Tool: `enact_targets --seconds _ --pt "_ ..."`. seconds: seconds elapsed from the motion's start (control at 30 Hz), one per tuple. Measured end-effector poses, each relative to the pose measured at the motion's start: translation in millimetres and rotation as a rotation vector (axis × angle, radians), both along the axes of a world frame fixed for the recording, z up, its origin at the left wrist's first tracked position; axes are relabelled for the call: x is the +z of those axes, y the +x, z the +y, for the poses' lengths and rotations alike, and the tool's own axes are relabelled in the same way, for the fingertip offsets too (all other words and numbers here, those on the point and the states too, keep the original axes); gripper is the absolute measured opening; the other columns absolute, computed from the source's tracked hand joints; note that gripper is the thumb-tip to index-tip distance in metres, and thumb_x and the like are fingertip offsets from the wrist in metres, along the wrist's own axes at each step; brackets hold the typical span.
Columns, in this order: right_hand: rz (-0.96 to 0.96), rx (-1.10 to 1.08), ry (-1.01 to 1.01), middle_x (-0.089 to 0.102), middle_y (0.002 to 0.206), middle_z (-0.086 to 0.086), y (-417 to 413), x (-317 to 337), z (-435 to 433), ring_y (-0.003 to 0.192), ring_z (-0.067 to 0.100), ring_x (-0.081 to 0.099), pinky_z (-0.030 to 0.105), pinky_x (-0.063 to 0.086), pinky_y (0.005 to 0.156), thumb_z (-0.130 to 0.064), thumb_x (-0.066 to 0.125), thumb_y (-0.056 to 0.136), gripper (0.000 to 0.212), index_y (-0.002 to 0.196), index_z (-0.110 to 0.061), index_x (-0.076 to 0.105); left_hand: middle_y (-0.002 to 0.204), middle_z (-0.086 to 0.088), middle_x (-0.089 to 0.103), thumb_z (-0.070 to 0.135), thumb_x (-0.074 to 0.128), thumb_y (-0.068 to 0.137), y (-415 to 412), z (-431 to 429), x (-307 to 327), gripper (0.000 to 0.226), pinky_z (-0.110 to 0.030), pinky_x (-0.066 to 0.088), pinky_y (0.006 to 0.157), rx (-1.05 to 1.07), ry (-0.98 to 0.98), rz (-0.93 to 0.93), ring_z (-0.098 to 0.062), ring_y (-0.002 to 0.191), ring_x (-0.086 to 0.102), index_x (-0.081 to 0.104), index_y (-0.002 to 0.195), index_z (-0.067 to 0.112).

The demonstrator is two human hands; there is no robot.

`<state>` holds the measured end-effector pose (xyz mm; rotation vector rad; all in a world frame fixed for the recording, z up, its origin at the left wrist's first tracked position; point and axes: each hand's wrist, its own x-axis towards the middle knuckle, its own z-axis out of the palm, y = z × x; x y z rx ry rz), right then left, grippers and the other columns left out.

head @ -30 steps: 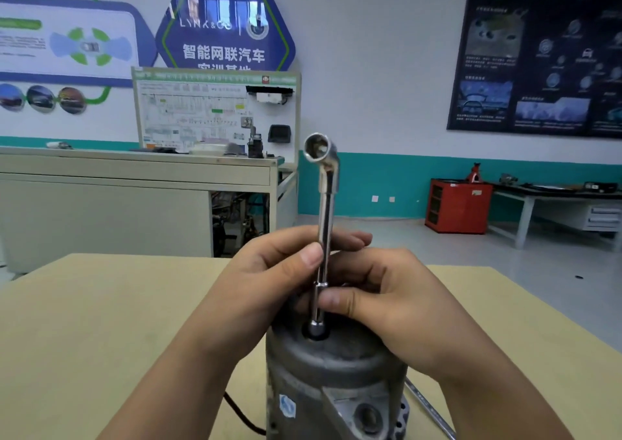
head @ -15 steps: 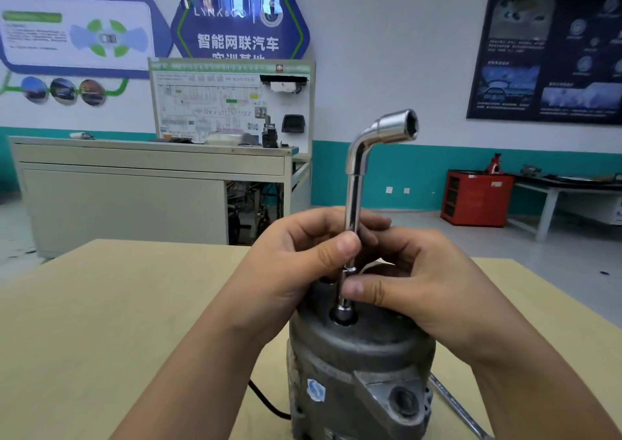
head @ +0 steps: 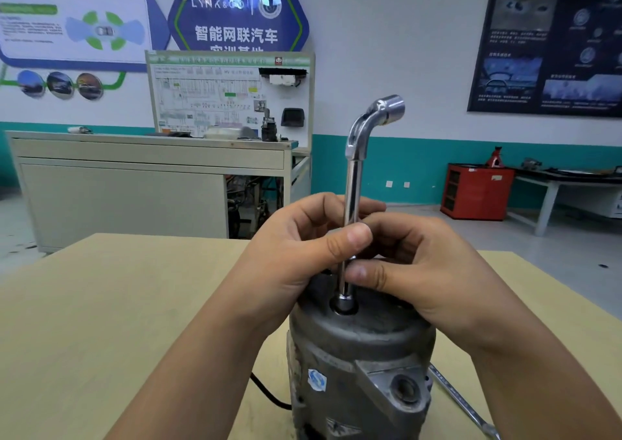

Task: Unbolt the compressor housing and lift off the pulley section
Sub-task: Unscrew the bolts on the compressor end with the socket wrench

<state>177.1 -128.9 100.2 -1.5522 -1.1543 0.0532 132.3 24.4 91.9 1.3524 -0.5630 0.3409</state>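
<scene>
Both hands spinning wrench on compressor bolt.
Compressor (head: 360, 365) stood upright on table (head: 101, 322), near edge. Left hand (head: 299, 254) and right hand (head: 414, 264) pinched the wrench (head: 353, 204) shaft, socket seated in top recess. Bent head swung from facing camera to pointing right, so bolt probably loosening; bolt itself hidden. Workbench (head: 148, 170) behind.

— What was different about the socket wrench (head: 353, 200) compared with a second before?

— Its bent upper head had swung round. It first faced toward the camera and slightly left; half a second before it pointed right, and it ended pointing right and a little away.

— And the hands?

— The left hand (head: 296, 254) and right hand (head: 414, 264) had shifted their fingers on the shaft.
</scene>
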Motion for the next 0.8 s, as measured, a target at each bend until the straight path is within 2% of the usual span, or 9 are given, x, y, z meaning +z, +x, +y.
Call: enact_targets --seconds 0.07,0.13,0.2,0.4,0.6,0.67,0.7,0.77,0.8 --pt "0.016 0.011 0.01 0.073 0.087 -0.004 -0.6 -0.1 0.8 0.086 0.011 0.069 0.023 0.054 0.075 -0.021 0.073 0.068 0.024 0.087 -0.035 0.072 0.1 -0.005 0.073 0.018 0.073 0.065 0.1 1.1 -0.5 0.056 -0.035 0.056 0.087 0.009 0.011 0.002 -0.025 0.096 0.068 0.055 0.106 -0.015" --pt "0.034 0.022 0.021 0.073 0.088 -0.003 -0.8 -0.1 1.2 0.086 0.011 0.069 0.022 0.054 0.076 -0.019 0.071 0.069 0.025 0.089 -0.034 0.073 0.105 -0.001 0.072 0.018 0.076 0.066 -0.4 2.4 -0.5 0.027 -0.033 0.056 0.086 -0.002 0.049 -0.029 -0.021 0.098 0.068 0.073 0.091 0.011" --pt "0.048 0.043 0.029 0.074 0.089 -0.002 -0.9 -0.3 1.5 0.088 0.011 0.069 0.02 0.052 0.075 -0.018 0.068 0.071 0.026 0.092 -0.032 0.073 0.112 0.003 0.071 0.019 0.076 0.069 -2.6 2.6 1.2 0.012 -0.027 0.054 0.084 -0.044 0.068 -0.053 -0.016 0.103 0.067 0.074 0.08 0.023" --pt "0.085 0.119 0.04 0.074 0.094 -0.006 -1.8 -0.3 1.9 0.095 0.008 0.068 0.016 0.05 0.079 -0.011 0.062 0.076 0.038 0.102 -0.038 0.071 0.125 0.004 0.066 0.029 0.063 0.078 -3.8 6.1 3.0 0.029 -0.024 0.049 0.091 -0.123 0.042 -0.071 -0.015 0.121 0.058 0.076 0.1 0.014" --pt "0.077 0.111 0.008 0.074 0.093 -0.006 -1.6 -0.1 2.2 0.093 0.007 0.068 0.017 0.05 0.08 -0.012 0.059 0.078 0.032 0.097 -0.034 0.073 0.108 0.01 0.069 0.03 0.066 0.074 -4.7 5.2 2.1 0.011 -0.02 0.051 0.078 -0.089 0.068 -0.059 -0.009 0.103 0.064 0.075 0.078 0.025" --pt "0.07 0.106 -0.004 0.074 0.093 -0.007 -1.3 0.8 1.1 0.093 0.005 0.067 0.017 0.05 0.081 -0.013 0.058 0.078 0.032 0.1 -0.032 0.072 0.105 0.008 0.07 0.013 0.075 0.071 -3.9 4.8 1.9 0.013 -0.017 0.051 0.073 -0.047 0.072 -0.051 -0.008 0.099 0.064 0.075 0.082 0.021" --pt "0.066 0.104 -0.007 0.074 0.092 -0.008 -1.5 1.3 0.4 0.092 0.003 0.066 0.017 0.05 0.082 -0.014 0.058 0.078 0.032 0.101 -0.032 0.071 0.102 0.007 0.07 0.006 0.072 0.073 -3.4 4.5 1.3 0.016 -0.018 0.052 0.074 -0.029 0.069 -0.038 -0.008 0.099 0.064 0.074 0.086 0.015" --pt "0.062 0.103 -0.012 0.073 0.091 -0.009 -1.8 2.2 -0.9 0.09 0.002 0.065 0.018 0.05 0.082 -0.015 0.057 0.078 0.033 0.101 -0.034 0.07 0.098 0.005 0.07 0.01 0.066 0.075 -3.0 4.0 0.7 0.017 -0.021 0.053 0.078 -0.013 0.061 -0.018 -0.01 0.098 0.064 0.071 0.091 0.008" --pt "0.06 0.101 -0.016 0.073 0.091 -0.008 -2.0 2.5 -1.5 0.09 0.003 0.065 0.02 0.051 0.082 -0.017 0.057 0.078 0.032 0.102 -0.035 0.069 0.098 0.004 0.07 0.012 0.073 0.072 -2.7 3.9 0.4 0.02 -0.023 0.054 0.081 -0.017 0.06 -0.016 -0.011 0.097 0.064 0.071 0.091 0.007"
